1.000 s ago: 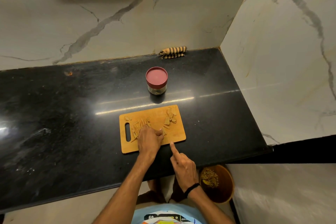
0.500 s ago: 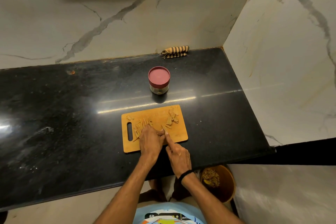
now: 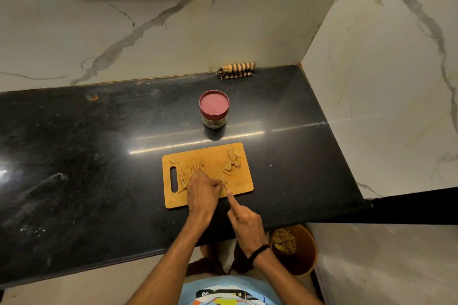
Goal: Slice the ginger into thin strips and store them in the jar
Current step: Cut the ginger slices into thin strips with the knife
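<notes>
1. Right hand [image 3: 245,226] has drawn back toward the near edge of the board [image 3: 215,156] since half a second ago, when its forefinger lay close beside the left hand. I judge this the return of a sawing stroke, so slicing is under way.
2. Strips [image 3: 189,172] already cut lie heaped at the board's left, by the handle slot.
3. Left hand [image 3: 202,192], just right of them, is knuckles-up with fingers curled down on the ginger being cut. That piece is almost wholly hidden beneath it.
4. Jar [image 3: 214,109] stands on the counter [image 3: 99,156] just beyond the board's far edge, lid on. Storing looks not yet begun, and its contents are too dim to read.
5. Knife [image 3: 224,184] shows only as a thin sliver of blade between the hands. The right hand grips its hidden handle, forefinger stretched along the spine.
6. Slices [image 3: 233,160] wait uncut at the board's far right corner.
7. Bin [image 3: 297,250] sits lower right, partly cut off by the counter edge.
</notes>
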